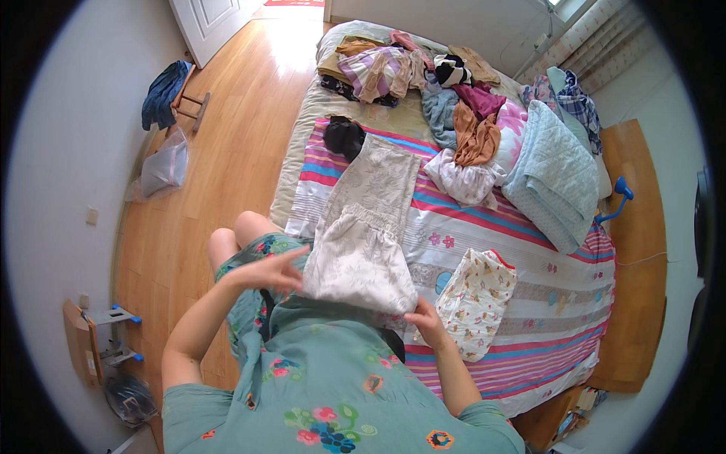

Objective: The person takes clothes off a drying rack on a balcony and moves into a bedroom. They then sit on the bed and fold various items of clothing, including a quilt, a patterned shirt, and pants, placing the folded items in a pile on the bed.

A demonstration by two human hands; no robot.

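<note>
A pair of pale patterned trousers with an elastic waist lies across the bed, its upper part folded back over the legs close to my body. My right hand pinches the lower right corner of the folded part. At its left edge, my left hand is slightly blurred, fingers spread, with no cloth seen in it. Right of the trousers, a folded white garment with small prints and a red edge rests on the striped bedsheet. Something black lies by the far end of the trouser legs.
Piled clothes cover the bed's far end. A folded light-blue quilt lies at the right, before the wooden headboard and a blue lamp. On the left floor stand a stool, a clear bag and a small stepladder.
</note>
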